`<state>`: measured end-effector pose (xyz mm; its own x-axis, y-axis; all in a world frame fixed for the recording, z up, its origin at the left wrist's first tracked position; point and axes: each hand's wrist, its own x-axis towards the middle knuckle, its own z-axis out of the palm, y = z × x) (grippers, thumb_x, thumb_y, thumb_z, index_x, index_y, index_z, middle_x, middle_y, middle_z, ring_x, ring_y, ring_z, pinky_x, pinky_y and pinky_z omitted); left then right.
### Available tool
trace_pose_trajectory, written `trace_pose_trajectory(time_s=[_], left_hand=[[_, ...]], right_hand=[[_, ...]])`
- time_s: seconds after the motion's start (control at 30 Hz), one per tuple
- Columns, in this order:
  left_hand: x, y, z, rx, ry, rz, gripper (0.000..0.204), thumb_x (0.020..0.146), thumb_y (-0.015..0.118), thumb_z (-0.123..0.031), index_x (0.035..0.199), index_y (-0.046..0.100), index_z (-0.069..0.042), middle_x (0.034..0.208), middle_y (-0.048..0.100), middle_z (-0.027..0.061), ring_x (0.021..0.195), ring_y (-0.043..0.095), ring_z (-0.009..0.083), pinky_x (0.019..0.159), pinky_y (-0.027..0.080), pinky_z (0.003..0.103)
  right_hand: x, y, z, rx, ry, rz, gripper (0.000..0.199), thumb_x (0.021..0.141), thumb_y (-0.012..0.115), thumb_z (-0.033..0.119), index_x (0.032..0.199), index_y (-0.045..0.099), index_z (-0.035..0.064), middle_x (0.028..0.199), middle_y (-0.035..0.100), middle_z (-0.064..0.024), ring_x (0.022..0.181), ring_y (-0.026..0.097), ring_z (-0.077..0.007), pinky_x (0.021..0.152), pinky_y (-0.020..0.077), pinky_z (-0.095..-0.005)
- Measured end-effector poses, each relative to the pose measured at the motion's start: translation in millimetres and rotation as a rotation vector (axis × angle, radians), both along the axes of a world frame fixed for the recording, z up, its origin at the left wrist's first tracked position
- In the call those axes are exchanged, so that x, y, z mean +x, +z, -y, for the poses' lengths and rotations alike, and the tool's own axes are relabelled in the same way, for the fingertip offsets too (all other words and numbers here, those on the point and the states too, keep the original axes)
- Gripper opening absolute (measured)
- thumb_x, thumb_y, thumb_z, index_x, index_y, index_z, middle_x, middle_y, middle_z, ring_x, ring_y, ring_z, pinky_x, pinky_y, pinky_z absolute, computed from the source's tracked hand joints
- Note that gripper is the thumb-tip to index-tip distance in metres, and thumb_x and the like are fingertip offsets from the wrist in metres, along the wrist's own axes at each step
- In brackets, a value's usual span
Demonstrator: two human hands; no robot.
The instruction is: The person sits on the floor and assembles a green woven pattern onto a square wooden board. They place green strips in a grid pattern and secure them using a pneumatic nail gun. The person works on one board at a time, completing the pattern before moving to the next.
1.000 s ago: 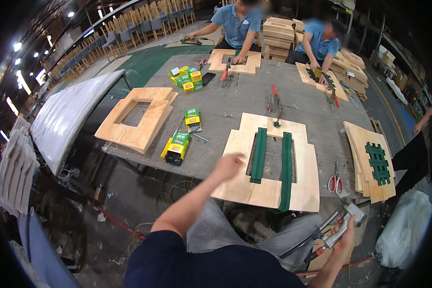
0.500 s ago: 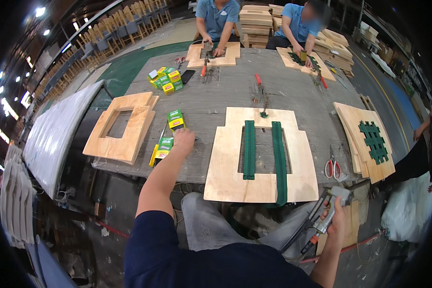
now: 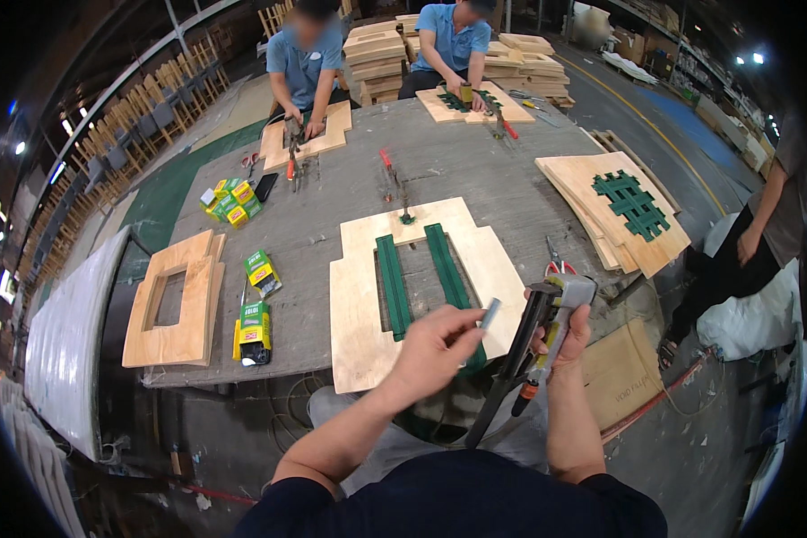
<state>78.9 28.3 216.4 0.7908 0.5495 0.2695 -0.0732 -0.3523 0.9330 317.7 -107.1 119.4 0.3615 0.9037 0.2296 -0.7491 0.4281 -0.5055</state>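
I can't see the low end of grey strip [image 3: 490,313]; L hand [image 3: 430,351] covers it + pt of R green strap [image 3: 447,267]. Nail gun [image 3: 560,309] hides pts of R hand [image 3: 572,345] & scissors [image 3: 559,266]. Bystander [image 3: 751,235] cut off, R rim.

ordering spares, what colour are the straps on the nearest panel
The straps are dark green, seen in the head view.
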Motion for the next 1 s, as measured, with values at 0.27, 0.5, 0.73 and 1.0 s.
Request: trace_pose_trajectory(time_s=[0.27,0.5,0.73,1.0], left_hand=[[27,24,57,0.199,0.023,-0.008,0.036,0.093,0.072,-0.004,0.129,0.067,-0.004,0.089,0.063,0.0097,0.072,0.064,0.0188,0.066,0.054,0.031],[49,13,77,0.401,0.011,0.015,0.038,0.096,0.067,-0.005,0.133,0.064,-0.003,0.093,0.062,0.0127,0.078,0.065,0.0247,0.067,0.053,0.034],[55,12,78,0.269,-0.083,-0.112,0.045,0.098,0.061,-0.004,0.144,0.056,-0.002,0.104,0.06,0.0131,0.092,0.064,0.0234,0.08,0.052,0.034],[-4,-57,102,-0.177,-0.294,-0.368,0.088,0.092,0.076,-0.036,0.158,0.031,0.002,0.146,0.053,0.024,0.135,0.054,0.0295,0.112,0.04,0.036]], right_hand=[[-6,3,10,0.062,0.008,-0.085,0.09,0.086,0.073,0.064,0.151,0.044,0.0095,0.138,0.06,-0.0232,0.071,0.062,-0.0198,0.045,0.0474,-0.0251],[-7,-7,18,0.142,-0.017,-0.134,0.085,0.09,0.067,0.065,0.149,0.046,0.0078,0.129,0.063,-0.0226,0.072,0.058,-0.0192,0.047,0.0453,-0.0234],[-8,-6,20,0.054,-0.183,-0.148,0.1,0.083,0.064,0.077,0.138,0.052,-0.0062,0.104,0.069,-0.017,0.061,0.061,-0.0205,0.053,0.0506,-0.0313],[-4,-2,11,0.137,-0.178,-0.214,0.088,0.089,0.059,0.073,0.14,0.054,0.001,0.124,0.067,-0.0158,0.113,0.063,-0.0313,0.093,0.0537,-0.0541]])
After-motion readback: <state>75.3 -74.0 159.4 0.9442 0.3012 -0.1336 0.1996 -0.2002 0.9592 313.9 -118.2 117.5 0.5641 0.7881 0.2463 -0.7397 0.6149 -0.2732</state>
